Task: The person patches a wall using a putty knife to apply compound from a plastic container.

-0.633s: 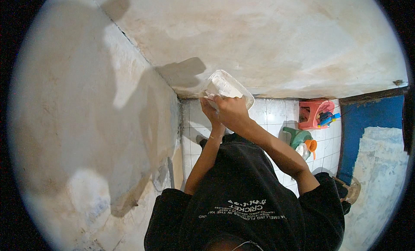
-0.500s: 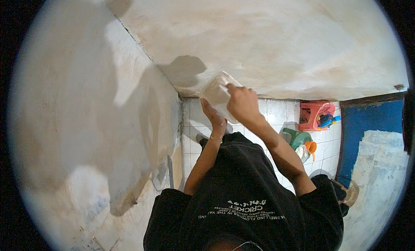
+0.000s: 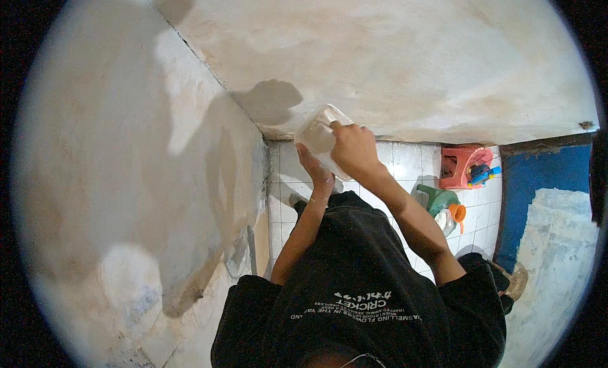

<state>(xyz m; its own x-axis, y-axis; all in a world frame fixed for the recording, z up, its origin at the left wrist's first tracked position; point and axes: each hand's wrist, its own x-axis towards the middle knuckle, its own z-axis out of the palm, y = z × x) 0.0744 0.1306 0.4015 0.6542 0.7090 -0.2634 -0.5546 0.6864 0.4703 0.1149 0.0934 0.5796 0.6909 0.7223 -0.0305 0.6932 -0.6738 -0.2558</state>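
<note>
A whitish, see-through plastic tub (image 3: 316,137) is held tilted in front of my body, close to the wall corner. My left hand (image 3: 315,168) supports it from its near left side, fingers along the tub's outside. My right hand (image 3: 354,149) is over the tub, its fingers closed and reaching past the rim. A thin, pale piece shows by the index finger. It looks like part of a tool, but the hand hides most of it and its kind is unclear. Pale smears coat the tub's inside.
Patchy plastered walls stand at left (image 3: 126,178) and ahead (image 3: 411,70). On the white tiled floor (image 3: 405,162) at right are a red plastic stool (image 3: 453,165) with a blue item (image 3: 485,175), a green container (image 3: 434,198) and an orange piece (image 3: 457,215). A blue, part-whitened panel (image 3: 525,197) stands beyond.
My right hand has shifted very slightly left and up over the tub. The left hand's grip on the tub looks the same.
</note>
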